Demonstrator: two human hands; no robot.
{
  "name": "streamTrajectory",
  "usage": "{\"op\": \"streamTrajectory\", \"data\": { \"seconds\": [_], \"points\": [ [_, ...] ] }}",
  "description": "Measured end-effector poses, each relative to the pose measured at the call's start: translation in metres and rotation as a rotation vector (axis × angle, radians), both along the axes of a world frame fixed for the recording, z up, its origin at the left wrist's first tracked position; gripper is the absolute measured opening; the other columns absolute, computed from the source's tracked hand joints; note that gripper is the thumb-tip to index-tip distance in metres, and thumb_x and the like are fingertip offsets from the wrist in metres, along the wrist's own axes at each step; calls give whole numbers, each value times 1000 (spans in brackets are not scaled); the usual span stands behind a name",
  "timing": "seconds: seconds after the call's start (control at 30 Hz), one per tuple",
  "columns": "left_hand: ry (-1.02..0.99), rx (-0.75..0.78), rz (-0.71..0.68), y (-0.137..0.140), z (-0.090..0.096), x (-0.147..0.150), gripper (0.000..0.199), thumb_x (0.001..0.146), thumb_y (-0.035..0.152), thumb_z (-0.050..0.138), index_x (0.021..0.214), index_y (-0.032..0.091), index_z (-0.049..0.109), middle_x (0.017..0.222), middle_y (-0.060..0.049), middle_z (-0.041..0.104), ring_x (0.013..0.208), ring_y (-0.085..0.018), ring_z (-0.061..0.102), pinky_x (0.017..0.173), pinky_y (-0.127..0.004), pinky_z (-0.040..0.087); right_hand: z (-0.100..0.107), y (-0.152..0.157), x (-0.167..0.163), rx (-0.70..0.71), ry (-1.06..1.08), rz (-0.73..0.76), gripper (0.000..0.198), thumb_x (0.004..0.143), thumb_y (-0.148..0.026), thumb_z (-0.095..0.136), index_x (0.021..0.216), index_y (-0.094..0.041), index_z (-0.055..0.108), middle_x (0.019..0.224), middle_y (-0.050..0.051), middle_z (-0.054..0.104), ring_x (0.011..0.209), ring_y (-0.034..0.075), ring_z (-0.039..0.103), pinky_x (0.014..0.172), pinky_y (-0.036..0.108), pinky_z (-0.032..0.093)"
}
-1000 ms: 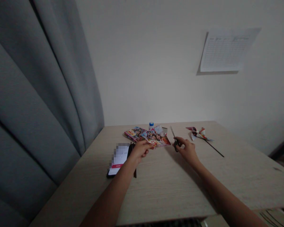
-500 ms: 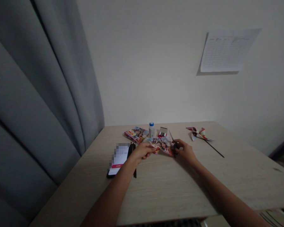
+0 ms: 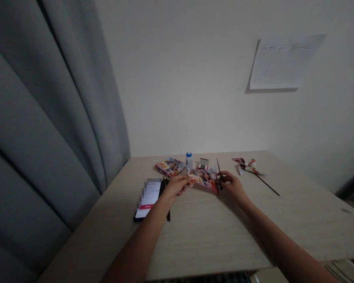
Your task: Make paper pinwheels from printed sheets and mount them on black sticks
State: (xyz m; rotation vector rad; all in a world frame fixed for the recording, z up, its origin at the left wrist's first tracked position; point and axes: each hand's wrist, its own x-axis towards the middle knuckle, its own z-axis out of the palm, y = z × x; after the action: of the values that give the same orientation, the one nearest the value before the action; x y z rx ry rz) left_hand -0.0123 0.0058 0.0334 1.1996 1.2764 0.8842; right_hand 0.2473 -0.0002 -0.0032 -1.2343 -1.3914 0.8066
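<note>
Tabletop: scissors in right hand

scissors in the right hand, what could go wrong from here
The scissors in the right hand are by the right edge of the printed sheet, so a slip might tear it. The left hand grips the sheet toward its left end, so the rest could buckle. The bottle behind it might get knocked over.
</note>
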Motion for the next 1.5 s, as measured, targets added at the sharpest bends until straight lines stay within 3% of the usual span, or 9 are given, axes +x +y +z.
{"op": "streamTrajectory", "data": {
  "seconds": [0.17,0.3,0.4,0.67,0.97,1.13,1.3,1.5],
  "points": [
    [-21,13,-3,-4,0,6,49,71,59,72,95,16,69,91,-4,66,49,-3,48,39,-18,14,1,1,3,40,36,-98,41,66,-31,66,104,-16,66,73,4,70,68,20,64,62,30,47],
    [-31,54,-165,-9,-3,14,47,66,50,79,98,17,69,92,-4,68,54,-5,54,39,-17,18,0,0,-1,100,27,-125,40,69,-33,66,106,-16,65,77,5,69,71,20,62,66,31,47],
    [-66,124,-196,-12,-8,22,45,67,45,80,99,16,70,90,-4,70,53,-5,53,39,-18,20,-3,0,-5,90,47,-113,39,70,-36,67,105,-17,65,83,7,71,74,22,63,66,32,48],
    [-188,175,-20,-22,-14,43,34,68,36,80,93,14,72,86,-7,74,55,-9,58,40,-16,28,-6,-2,-13,104,34,-88,37,71,-32,66,105,-17,65,77,5,69,70,20,62,66,32,49],
    [-261,190,141,-16,-20,39,19,73,22,72,90,14,74,98,-9,76,55,-9,63,38,-15,36,-6,-4,-19,79,20,-64,40,71,-34,67,107,-18,62,76,4,68,69,20,62,63,30,47],
    [-260,209,148,-13,-21,37,19,72,24,74,88,15,72,88,-7,76,53,-10,63,39,-15,39,-7,-6,-18,48,-105,-79,38,70,-31,64,106,-19,66,71,2,66,67,19,61,62,28,45],
    [-247,240,159,-12,-21,36,18,73,27,74,85,15,71,81,-6,74,53,-11,63,40,-15,40,-5,-7,-23,13,-30,-6,40,68,-34,67,103,-17,65,71,3,65,66,18,59,56,25,44],
    [-209,178,170,-16,-22,38,20,73,30,75,83,14,70,89,-8,75,54,-10,64,42,-16,39,5,-12,-28,37,54,-12,37,65,-34,69,97,-17,64,69,2,64,64,17,58,54,25,45]
  ]
}}
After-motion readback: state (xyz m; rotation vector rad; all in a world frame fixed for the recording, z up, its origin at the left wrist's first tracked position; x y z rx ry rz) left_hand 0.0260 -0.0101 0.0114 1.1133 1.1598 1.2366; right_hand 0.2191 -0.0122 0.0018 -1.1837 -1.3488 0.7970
